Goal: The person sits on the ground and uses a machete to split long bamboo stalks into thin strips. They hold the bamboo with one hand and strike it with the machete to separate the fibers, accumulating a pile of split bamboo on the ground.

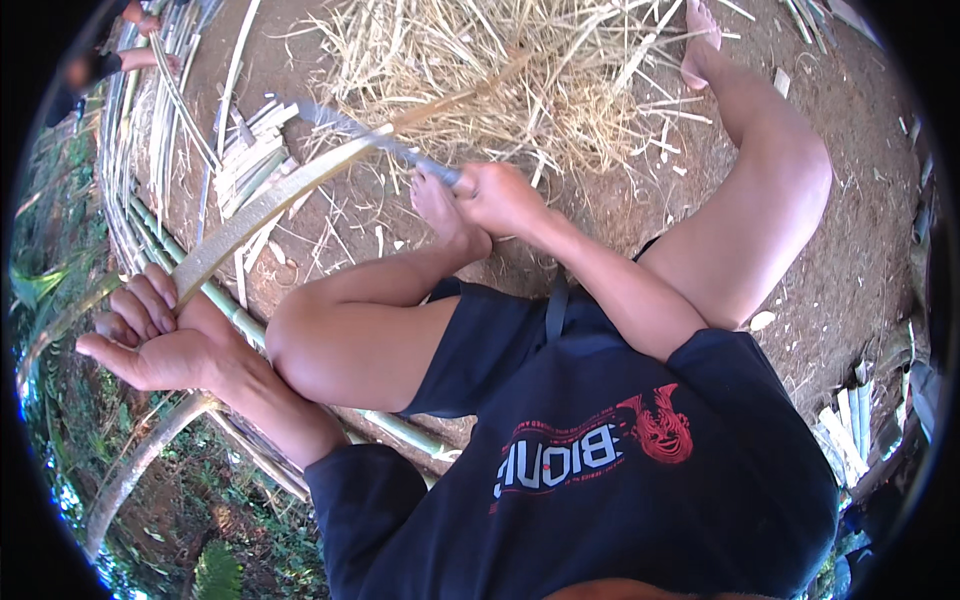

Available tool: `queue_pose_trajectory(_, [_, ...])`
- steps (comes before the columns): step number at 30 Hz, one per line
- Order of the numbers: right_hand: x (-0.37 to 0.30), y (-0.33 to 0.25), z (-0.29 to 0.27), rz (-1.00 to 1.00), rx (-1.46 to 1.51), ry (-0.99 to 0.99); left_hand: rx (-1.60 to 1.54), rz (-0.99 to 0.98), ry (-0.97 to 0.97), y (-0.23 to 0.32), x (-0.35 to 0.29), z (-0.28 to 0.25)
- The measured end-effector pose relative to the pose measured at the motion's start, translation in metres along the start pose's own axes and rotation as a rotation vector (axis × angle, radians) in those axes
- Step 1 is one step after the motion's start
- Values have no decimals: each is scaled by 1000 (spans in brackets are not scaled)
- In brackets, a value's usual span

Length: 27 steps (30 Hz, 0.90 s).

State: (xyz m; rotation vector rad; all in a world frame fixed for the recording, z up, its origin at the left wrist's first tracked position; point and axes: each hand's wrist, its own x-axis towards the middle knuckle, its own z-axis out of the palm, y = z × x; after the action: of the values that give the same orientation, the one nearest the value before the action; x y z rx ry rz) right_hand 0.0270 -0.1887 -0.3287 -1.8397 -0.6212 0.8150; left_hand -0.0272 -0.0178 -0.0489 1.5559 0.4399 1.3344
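My left hand [170, 340] is closed, palm up, with its curled fingers round the near end of a long, flat bamboo strip [285, 190]. The strip bends up and to the right, away from me. My right hand [505, 200] grips the handle of a long-bladed knife [345, 122]. The blade is blurred and crosses the strip about midway along it; whether it cuts into the strip, I cannot tell. My right fist is beside my bare foot [437, 205].
A heap of pale shavings [520, 90] covers the ground ahead. Cut slats [255, 155] lie in a pile, with a green bamboo pole [400, 432] by my left leg. Another person's arm [140, 58] shows at the far left, near long strips. Plants [215, 570] grow lower left.
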Motion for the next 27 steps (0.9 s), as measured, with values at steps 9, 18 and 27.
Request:
queue_pose_trajectory(9, [-7, -12, -7, 14, 55, -29, 33, -20, -18, -2, 3, -10])
queue_pose_trajectory(18, [13, 15, 2, 53, 1, 66, 12, -1, -37, -9, 11, -12])
queue_pose_trajectory(27, [32, 65, 8, 298, -20, -32, -120, -36, -59, -10, 15, -17])
